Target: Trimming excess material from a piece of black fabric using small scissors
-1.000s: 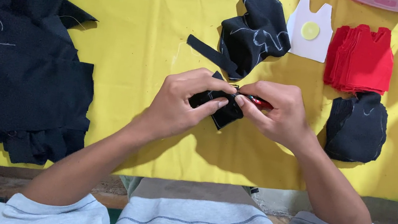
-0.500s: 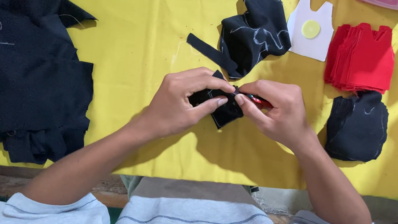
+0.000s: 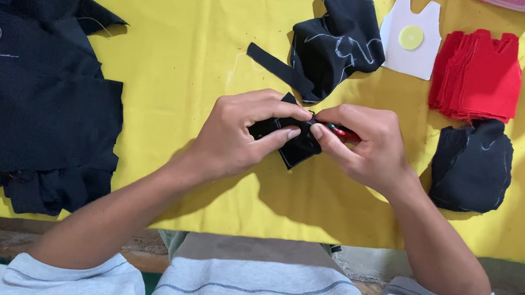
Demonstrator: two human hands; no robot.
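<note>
My left hand [image 3: 240,135] pinches a small black fabric piece [image 3: 296,148] over the yellow table cover [image 3: 182,44], thumb under and fingers on top. My right hand [image 3: 369,147] meets it from the right, fingertips on the same piece, and grips a small red tool [image 3: 346,133] whose tip shows between the fingers. Both hands touch at the middle of the table. Most of the black piece is hidden under the fingers.
A large black cloth [image 3: 23,85] covers the left side. Black fabric with chalk lines [image 3: 336,40] lies behind the hands. A white vest-shaped template [image 3: 410,39], a stack of red cut pieces [image 3: 478,77] and a stack of black cut pieces [image 3: 472,166] sit at the right.
</note>
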